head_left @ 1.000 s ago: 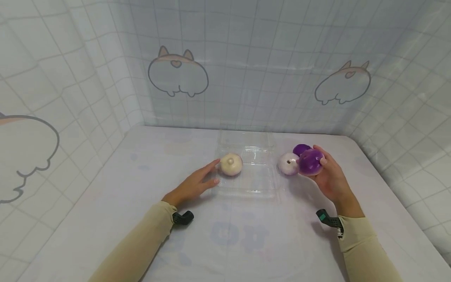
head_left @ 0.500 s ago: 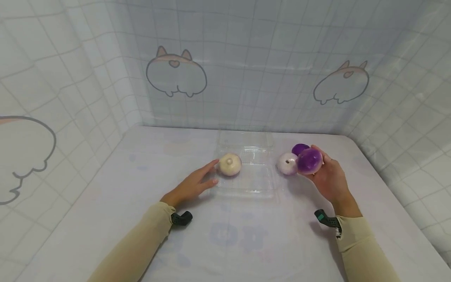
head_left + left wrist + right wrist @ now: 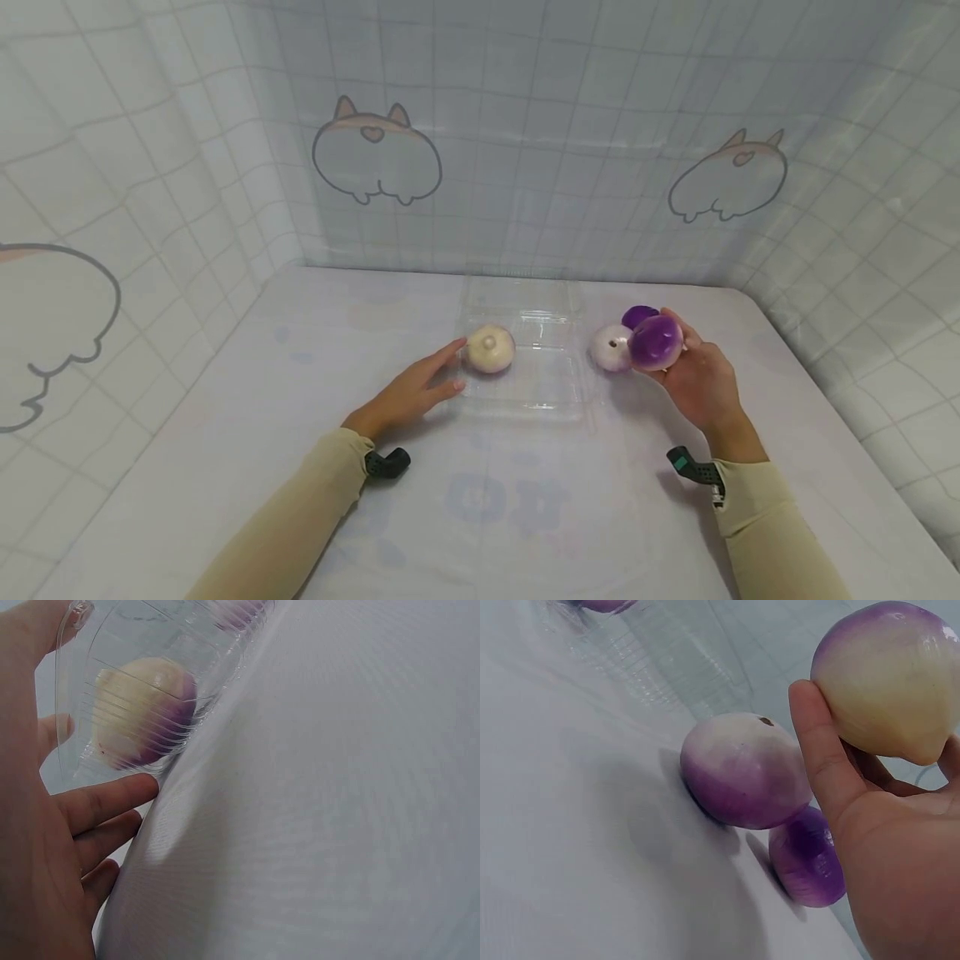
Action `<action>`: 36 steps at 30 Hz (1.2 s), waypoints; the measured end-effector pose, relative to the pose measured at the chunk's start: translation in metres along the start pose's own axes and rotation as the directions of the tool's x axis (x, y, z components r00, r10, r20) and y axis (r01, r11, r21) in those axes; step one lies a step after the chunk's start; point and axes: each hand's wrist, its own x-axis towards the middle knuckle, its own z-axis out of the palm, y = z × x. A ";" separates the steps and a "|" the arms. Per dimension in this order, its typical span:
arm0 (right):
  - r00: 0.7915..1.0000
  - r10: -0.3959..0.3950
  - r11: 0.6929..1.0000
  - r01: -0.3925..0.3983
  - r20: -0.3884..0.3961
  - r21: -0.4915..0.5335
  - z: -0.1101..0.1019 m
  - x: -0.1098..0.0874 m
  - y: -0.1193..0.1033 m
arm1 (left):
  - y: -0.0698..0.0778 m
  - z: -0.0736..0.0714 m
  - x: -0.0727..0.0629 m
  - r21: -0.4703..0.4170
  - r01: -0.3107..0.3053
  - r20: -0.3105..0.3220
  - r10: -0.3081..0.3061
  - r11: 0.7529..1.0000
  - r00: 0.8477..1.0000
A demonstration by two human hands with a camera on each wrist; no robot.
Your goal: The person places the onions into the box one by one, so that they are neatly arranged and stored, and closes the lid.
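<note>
My right hand [image 3: 705, 383] holds a purple-and-cream turnip [image 3: 656, 342] above the table, thumb on one side and fingers around it. In the right wrist view the turnip [image 3: 889, 682] shows a purple top and a pointed cream end. Just left of it a pale purple turnip [image 3: 611, 348] with a small brown spot rests on the table, a dark purple one [image 3: 639, 316] behind. A clear plastic clamshell box [image 3: 551, 387] stands open, with a cream turnip [image 3: 490, 350] in its left part. My left hand [image 3: 408, 392] is at the box's left edge, fingers extended.
The box's raised clear lid [image 3: 521, 296] lies toward the back. A white cloth covers the table [image 3: 315, 350], and a tiled-pattern curtain [image 3: 547, 167] encloses the back and sides. Each wrist wears a small black device [image 3: 387, 463].
The turnip in my right hand has shifted slightly left, and the thumb is less visible over its front. My left hand stays at the box.
</note>
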 end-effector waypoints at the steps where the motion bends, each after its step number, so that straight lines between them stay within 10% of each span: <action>1: 1.000 -0.002 1.000 0.002 0.006 -0.005 0.001 0.000 0.001 | 0.000 0.000 0.000 0.000 0.001 -0.001 -0.001 1.000 1.000; 36: 0.988 0.010 0.982 -0.038 -0.153 -0.182 0.029 0.020 -0.003 | -0.002 -0.001 -0.001 -0.009 0.010 0.010 -0.010 1.000 1.000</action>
